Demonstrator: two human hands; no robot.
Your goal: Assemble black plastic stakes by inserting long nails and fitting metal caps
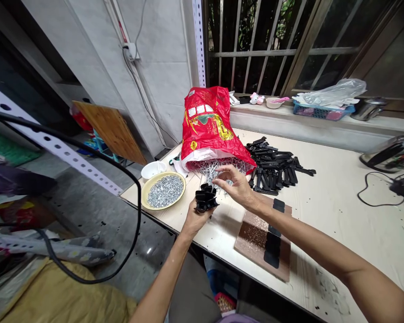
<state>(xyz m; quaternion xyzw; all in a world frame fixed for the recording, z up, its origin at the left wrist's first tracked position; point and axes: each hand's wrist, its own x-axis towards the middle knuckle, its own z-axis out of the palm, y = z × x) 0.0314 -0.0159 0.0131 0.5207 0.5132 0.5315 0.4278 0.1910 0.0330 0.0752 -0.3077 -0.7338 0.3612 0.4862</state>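
Observation:
My left hand (195, 219) is closed around a bundle of black plastic pieces (206, 197), their ends pointing up above the fist. Just to the right, my right hand (234, 187) is raised with its fingers curled and thumb and fingertips close together. Whatever may be between those fingertips is too small to make out. Behind it, thin metal pins (210, 171) spill from the mouth of a red woven bag (205, 121). A yellowish bowl (144, 197) of small silvery metal parts (166, 192) stands left of my hands. More black plastic pieces (272, 166) lie piled right of the bag.
A brown board (252, 231) bearing black pads (272, 253) lies under my right forearm. A white bowl (153, 169) sits behind the yellowish one. An electric kettle (395, 152) and cable are at the far right. A black cable (139, 215) loops past the table's left edge.

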